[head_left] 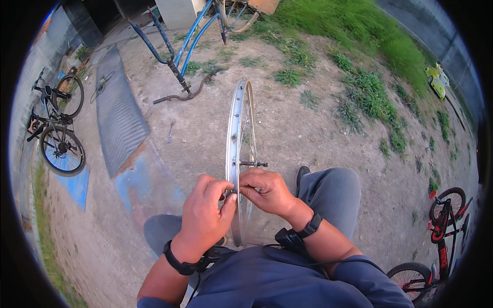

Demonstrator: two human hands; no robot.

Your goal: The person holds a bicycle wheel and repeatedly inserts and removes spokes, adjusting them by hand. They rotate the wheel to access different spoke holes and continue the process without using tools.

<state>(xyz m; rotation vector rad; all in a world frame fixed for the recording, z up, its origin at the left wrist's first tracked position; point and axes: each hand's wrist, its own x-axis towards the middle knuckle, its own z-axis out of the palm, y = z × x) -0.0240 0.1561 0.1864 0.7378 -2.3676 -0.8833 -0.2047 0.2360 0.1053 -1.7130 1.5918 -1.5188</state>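
Bicycle wheel [234, 123] stood upright between the person's knees, its axle [253, 164] jutting to the right. Left hand [208, 208] and right hand [267, 191] met at the near part of its rim, one from each side, fingers curled and fingertips touching the metal; whether either pinched a small part there, I could not tell. Beyond, a wrench [170, 132] and rusty handlebars [187, 96] lay on the dirt ground [200, 138].
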